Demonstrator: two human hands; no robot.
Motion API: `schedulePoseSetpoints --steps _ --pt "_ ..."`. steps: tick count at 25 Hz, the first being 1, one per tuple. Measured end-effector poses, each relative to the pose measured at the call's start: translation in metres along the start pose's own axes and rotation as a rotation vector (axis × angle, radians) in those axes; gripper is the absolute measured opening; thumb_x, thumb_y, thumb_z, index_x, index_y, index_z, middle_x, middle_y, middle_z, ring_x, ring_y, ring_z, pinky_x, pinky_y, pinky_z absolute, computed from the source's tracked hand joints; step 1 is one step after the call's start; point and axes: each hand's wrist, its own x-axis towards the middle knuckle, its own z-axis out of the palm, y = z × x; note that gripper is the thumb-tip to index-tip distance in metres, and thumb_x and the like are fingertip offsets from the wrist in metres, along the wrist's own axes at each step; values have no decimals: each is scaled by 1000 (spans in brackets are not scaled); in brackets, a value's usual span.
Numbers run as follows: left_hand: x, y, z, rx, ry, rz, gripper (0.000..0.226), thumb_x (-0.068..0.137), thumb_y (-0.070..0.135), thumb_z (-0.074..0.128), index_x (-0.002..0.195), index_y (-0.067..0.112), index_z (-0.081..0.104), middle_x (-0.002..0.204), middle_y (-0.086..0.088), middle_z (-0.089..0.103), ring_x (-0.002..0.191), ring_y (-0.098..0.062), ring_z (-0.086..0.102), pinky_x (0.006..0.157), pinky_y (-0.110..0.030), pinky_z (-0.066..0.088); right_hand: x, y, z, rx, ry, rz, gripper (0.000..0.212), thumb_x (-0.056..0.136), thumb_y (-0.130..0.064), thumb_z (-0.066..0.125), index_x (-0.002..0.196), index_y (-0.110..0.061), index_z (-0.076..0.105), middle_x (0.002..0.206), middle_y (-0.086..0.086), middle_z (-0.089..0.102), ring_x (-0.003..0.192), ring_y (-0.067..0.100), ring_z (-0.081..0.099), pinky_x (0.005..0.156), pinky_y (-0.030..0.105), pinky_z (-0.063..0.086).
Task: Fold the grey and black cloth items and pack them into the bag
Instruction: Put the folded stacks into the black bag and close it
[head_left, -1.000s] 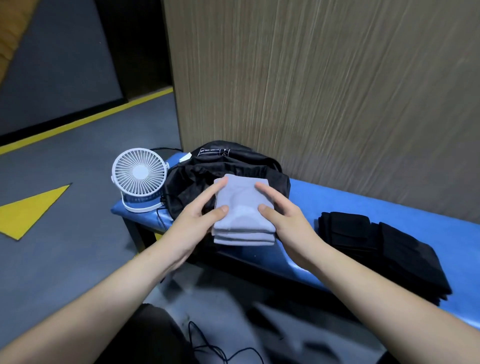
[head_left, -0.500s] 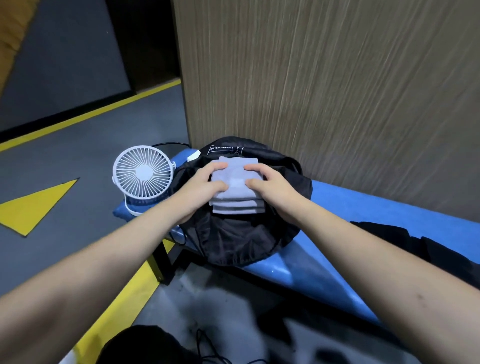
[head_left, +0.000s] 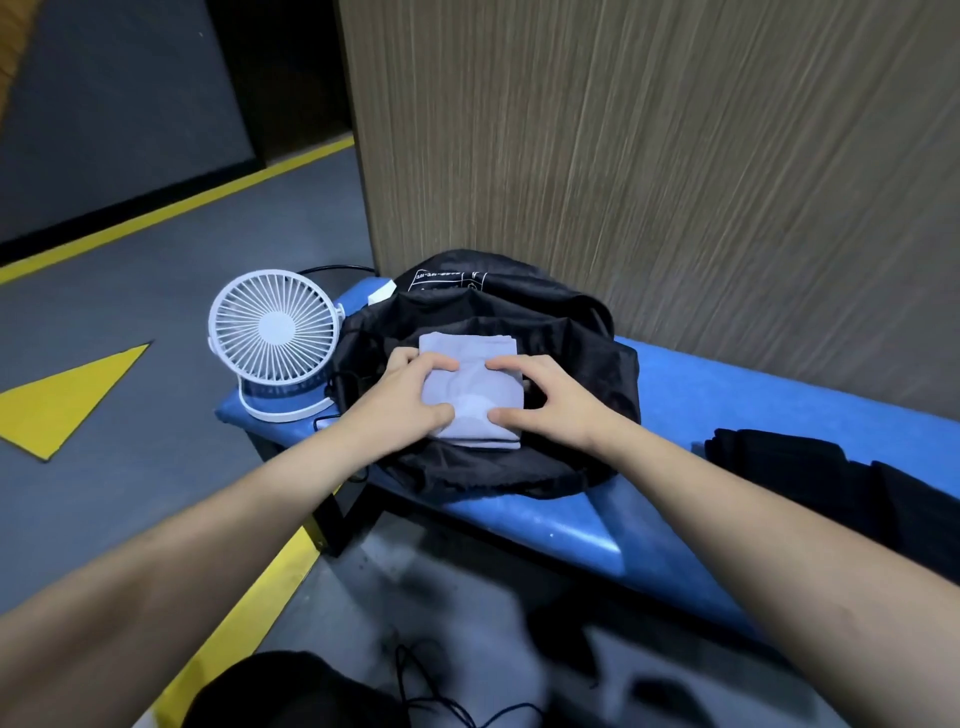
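On padded blue bench (head_left: 727, 410), folded stack of pale grey cloths (head_left: 470, 387) pinched between left hand (head_left: 402, 400) and right hand (head_left: 553, 402), fingers curled over opposite edges, directly above open black fabric bag (head_left: 582, 358).

Pale grey folded cloth (head_left: 470, 387), black bag (head_left: 566, 332), blue surface (head_left: 727, 395), white fan (head_left: 272, 332), black cloth stack (head_left: 841, 483), grey floor (head_left: 130, 291) with yellow lines

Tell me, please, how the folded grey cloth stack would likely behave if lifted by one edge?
The grey cloth stack is probably floppy; its layered edges look soft. It would likely unfold, since both hands are on it.
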Motion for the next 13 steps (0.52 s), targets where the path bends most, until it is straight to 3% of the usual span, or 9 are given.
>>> schedulePoseSetpoints --steps 3,6,8,13 --pt "0 0 -5 26 9 -29 55 80 18 65 132 32 51 133 6 34 101 -14 58 92 -30 46 -9 4 -5 -129 -13 -5 71 88 -50 66 149 -42 32 145 -4 39 132 6 39 116 28 29" --pt "-1 2 -10 91 10 -37 56 79 19 65 132 31 51 130 5 34 82 -10 59 76 -28 47 -15 11 -16 -299 -16 98 79 91 -65 49 156 -40 10 158 0 29 142 17 33 116 34 29" --pt "-2 2 -12 144 9 -39 57 80 21 66 135 30 50 129 5 34 78 -9 57 68 -23 42 -14 15 -26 -346 -6 168 81 91 -67 47 156 -40 8 159 3 30 144 20 33 116 34 28" --pt "-3 -1 -9 248 44 -39 60 83 20 63 140 24 46 131 1 30 91 -26 60 82 -34 47 -11 23 -56 -416 12 250 95 83 -67 59 156 -38 7 146 13 49 134 28 47 112 35 35"
